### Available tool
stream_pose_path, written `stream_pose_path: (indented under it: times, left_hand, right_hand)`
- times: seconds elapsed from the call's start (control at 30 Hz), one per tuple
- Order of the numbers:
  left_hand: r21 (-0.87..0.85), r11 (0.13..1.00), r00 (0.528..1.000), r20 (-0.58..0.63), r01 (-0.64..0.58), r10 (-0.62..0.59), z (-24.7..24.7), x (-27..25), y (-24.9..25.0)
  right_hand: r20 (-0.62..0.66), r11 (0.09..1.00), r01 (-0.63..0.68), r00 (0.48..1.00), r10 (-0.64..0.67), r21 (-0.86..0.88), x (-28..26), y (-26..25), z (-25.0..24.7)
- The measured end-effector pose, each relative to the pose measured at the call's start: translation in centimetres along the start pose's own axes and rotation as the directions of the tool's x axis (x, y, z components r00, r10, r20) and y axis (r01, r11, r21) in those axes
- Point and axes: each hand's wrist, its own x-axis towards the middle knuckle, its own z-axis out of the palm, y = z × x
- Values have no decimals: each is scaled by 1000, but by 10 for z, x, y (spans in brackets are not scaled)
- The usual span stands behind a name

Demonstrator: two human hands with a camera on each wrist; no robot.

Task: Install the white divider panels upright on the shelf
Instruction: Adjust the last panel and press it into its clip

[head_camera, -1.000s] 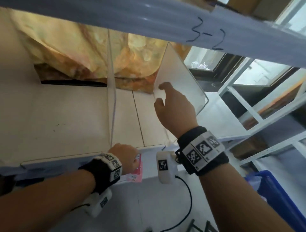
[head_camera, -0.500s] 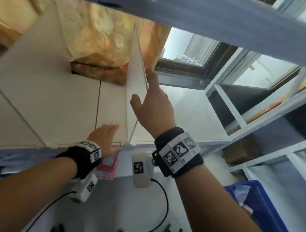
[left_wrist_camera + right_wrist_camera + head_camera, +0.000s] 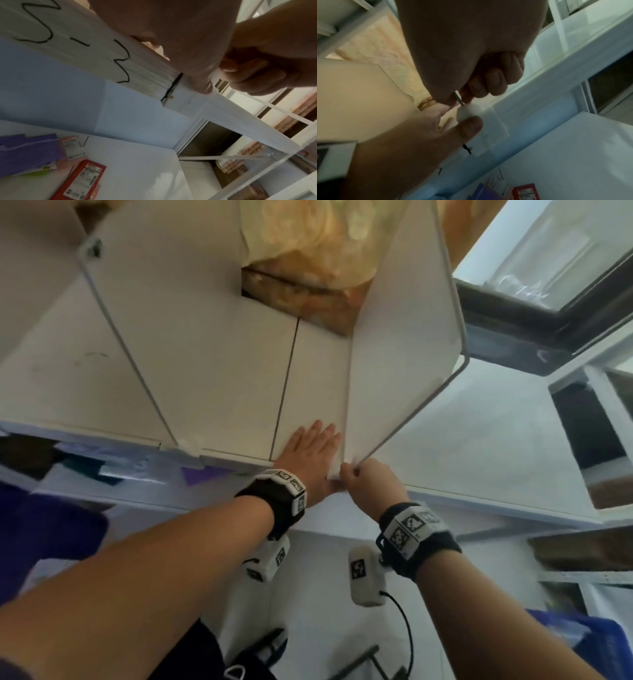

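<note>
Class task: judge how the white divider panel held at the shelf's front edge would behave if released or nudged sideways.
The white divider panel looks thin and flat, so probably stiff yet light. It stands on one narrow edge, so a sideways nudge might tip it. The right hand pinches only its front corner, suggesting little weight.

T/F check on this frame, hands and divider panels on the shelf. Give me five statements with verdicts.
1. The right hand pinches the front lower corner of the right divider panel. True.
2. The left hand is curled into a fist. False: it lies flat on the shelf, fingers straight.
3. A second divider panel stands to the left. True.
4. Both hands grip that left panel. False: neither touches it.
5. The marker writing is on a panel. False: it is on the shelf's front edge.
</note>
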Motion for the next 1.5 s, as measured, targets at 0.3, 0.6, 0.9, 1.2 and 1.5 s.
stream_pose_path:
  times: [0.3,0.6,0.9,1.2,1.5]
  left_hand:
    - [-49,999,1000,-15,-9,8,-5,1,-2]
    - [-128,991,998,-49,-36,30,-5,0,-5]
    - [-190,978,996,5,-90,92,-10,0,-18]
    - [-205,975,996,-7,-88,88,-11,0,-17]
    - [-139,989,997,53,-40,48,-41,-6,-10]
  right_hand:
    - [-56,993,83,995,-88,-83,-1,5,8]
    - [31,988,153,988,-153,-4,-1,17,0]
    - [47,953,301,953,-299,-31,27,50,-6]
    - [6,964,264,964,-264,9,29,52,1]
    - [174,971,238,955,-241,35,33,46,-18]
